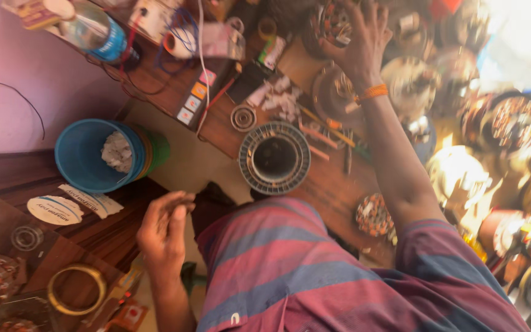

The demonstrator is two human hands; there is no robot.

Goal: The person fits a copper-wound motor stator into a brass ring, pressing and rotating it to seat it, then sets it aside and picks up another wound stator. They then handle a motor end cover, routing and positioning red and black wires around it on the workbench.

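Wound stator [332, 23]: at the far edge of the cluttered surface [333, 184], under the right hand [361, 43].
Right grip: fingers spread over the stator, touching it to steady it; clamped or not, cannot tell.
Left hand [164, 230]: loosely curled, holds nothing, near the blue bucket [87, 157].
Bare stator core [274, 158]: lies flat mid-surface, within reach.

repair wkshop | wooden bench [333, 184] w/ motor stator [274, 158], copper-wound coils [514, 120], wires, hand tools [330, 132]
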